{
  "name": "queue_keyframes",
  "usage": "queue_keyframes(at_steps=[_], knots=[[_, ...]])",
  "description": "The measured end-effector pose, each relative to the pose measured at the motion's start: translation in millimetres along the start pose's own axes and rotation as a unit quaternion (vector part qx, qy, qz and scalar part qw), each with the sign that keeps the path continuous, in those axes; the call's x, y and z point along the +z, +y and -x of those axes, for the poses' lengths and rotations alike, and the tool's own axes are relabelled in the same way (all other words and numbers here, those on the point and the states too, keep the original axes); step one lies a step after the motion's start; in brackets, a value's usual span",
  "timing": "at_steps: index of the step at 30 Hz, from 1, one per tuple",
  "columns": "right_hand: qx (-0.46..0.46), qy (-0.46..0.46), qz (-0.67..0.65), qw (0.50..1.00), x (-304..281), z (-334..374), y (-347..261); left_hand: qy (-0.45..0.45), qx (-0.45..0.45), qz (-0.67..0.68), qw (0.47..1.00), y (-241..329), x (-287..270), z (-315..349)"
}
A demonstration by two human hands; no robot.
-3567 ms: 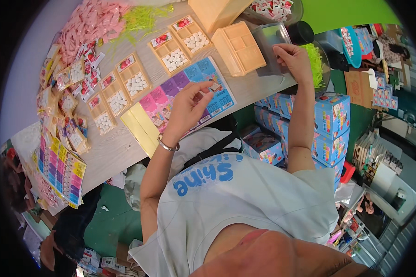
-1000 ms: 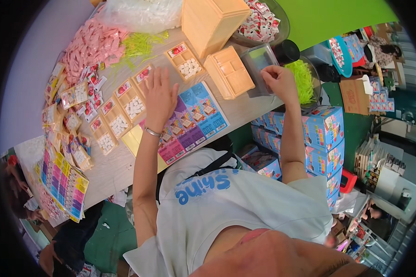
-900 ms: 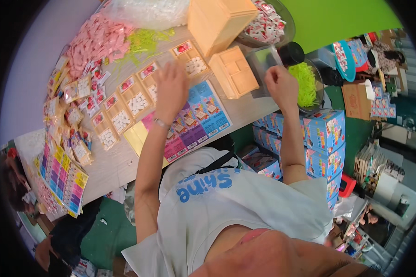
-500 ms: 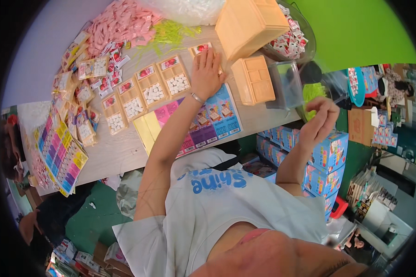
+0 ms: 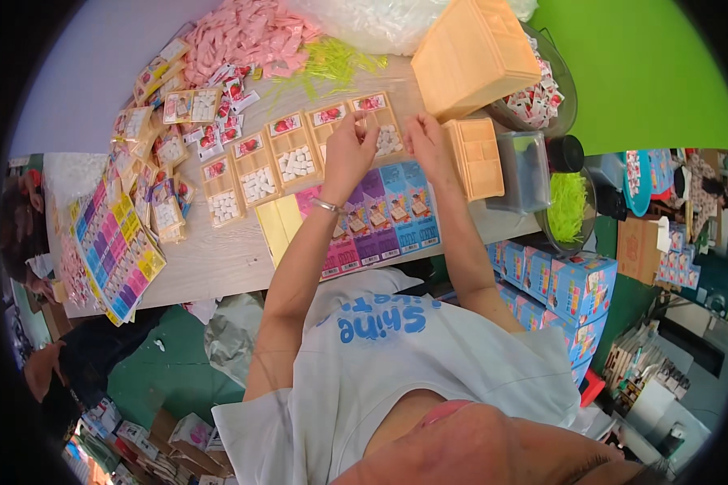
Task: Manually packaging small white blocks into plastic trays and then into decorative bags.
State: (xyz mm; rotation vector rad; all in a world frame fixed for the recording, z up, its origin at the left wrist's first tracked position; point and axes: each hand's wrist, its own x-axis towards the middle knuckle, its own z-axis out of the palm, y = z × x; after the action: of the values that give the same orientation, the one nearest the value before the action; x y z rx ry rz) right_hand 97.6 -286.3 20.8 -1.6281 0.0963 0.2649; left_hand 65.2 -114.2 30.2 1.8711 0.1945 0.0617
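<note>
A slanted row of tan plastic trays crosses the table, each with a strawberry-printed sachet at its far end; white pieces show in their near compartments. My left hand (image 5: 353,152), a bangle on its wrist, is over the fourth tray (image 5: 328,115) and beside the rightmost tray (image 5: 370,103), fingers curled. White pieces (image 5: 388,141) lie in that rightmost tray. At its right side is my right hand (image 5: 429,144), fingers bent and drawn together. Whatever either hand may pinch is hidden. Printed card sheets (image 5: 380,214) lie under my forearms.
Stacked empty trays (image 5: 473,158) and a taller stack (image 5: 469,61) stand right. Beyond are a clear bin (image 5: 523,170), a bowl of sachets (image 5: 542,97) and green shreds (image 5: 568,206). Pink packets (image 5: 247,40) and filled trays (image 5: 170,149) pile up left. Blue boxes (image 5: 578,287) stand below the table.
My right hand has come from beside the clear bin to the rightmost tray. My left hand has drawn back and curled, uncovering white pieces in that tray. The view has shifted slightly.
</note>
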Motion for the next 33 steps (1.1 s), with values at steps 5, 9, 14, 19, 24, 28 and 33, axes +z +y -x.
queue_keyframes(at_steps=[5, 9, 14, 19, 24, 28, 33], knots=[[-0.106, 0.100, 0.338, 0.930, 10.3, -17.7, 25.9, 0.128, 0.090, -0.255, 0.954, 8.7, 8.2, 12.0], [-0.035, 0.135, 0.459, 0.877, 28.2, -13.3, 8.4, 0.120, 0.158, -0.250, 0.948, 1.3, 3.7, 17.1], [0.000, 0.157, 0.467, 0.870, 29.7, -20.6, 8.9, 0.086, 0.192, -0.269, 0.940, -13.4, 16.2, 22.7], [-0.041, 0.139, 0.484, 0.863, 23.2, -6.6, 5.3, 0.066, 0.212, -0.353, 0.909, -16.0, 21.5, 21.9], [-0.249, 0.140, 0.236, 0.929, -1.6, 39.4, -3.1, 0.024, 0.291, -0.380, 0.877, -19.4, 45.1, 6.3], [-0.295, 0.111, 0.191, 0.929, -14.9, 83.1, 1.4, -0.024, 0.280, -0.416, 0.865, -33.7, 54.7, 6.8], [-0.309, 0.034, 0.211, 0.927, 6.0, 111.4, 29.4, 0.003, 0.267, -0.334, 0.904, -6.8, 14.3, 31.8]])
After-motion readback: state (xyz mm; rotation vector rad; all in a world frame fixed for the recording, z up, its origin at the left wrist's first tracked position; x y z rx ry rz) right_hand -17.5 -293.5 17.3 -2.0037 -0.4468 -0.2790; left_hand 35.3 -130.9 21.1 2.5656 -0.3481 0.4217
